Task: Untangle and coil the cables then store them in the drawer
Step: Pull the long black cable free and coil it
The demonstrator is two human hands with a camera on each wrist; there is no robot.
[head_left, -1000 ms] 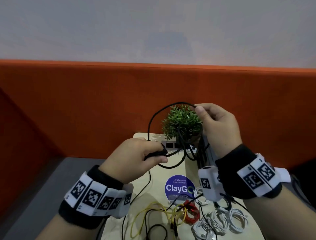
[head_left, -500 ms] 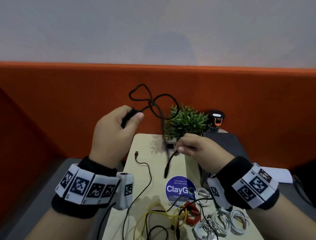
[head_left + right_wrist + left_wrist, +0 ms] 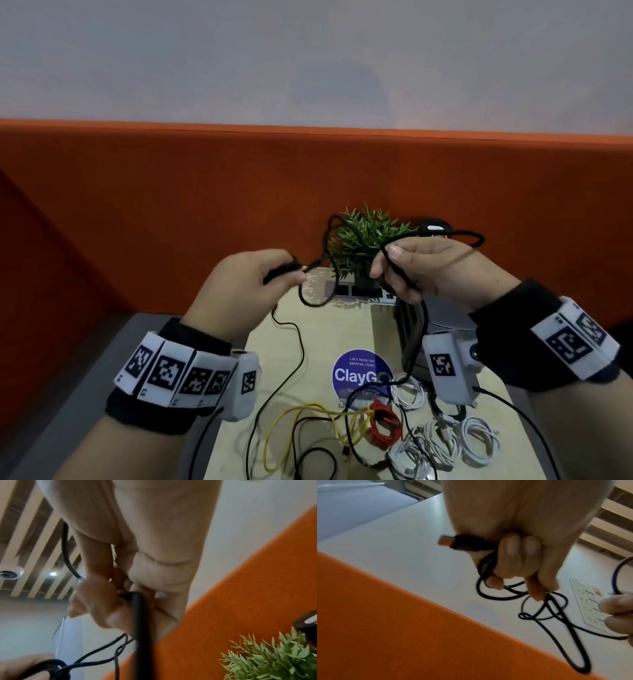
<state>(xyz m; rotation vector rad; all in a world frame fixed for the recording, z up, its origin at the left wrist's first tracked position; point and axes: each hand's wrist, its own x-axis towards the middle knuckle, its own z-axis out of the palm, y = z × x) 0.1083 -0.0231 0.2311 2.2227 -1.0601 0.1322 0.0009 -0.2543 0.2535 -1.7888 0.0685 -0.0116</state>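
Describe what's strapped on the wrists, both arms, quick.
Both hands bare: left hand, right hand. Each wrist wears a black band ringed with white blocks printed with black square fiducial markers, plus a white camera pod carrying one marker; a thin black lead leaves the right pod.

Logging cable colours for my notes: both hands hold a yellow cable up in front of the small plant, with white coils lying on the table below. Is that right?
Not quite: the held cable is black, not yellow, as the head view shows. The yellow cable lies loose on the table. The left hand and right hand do hold it before the plant, white coils below.
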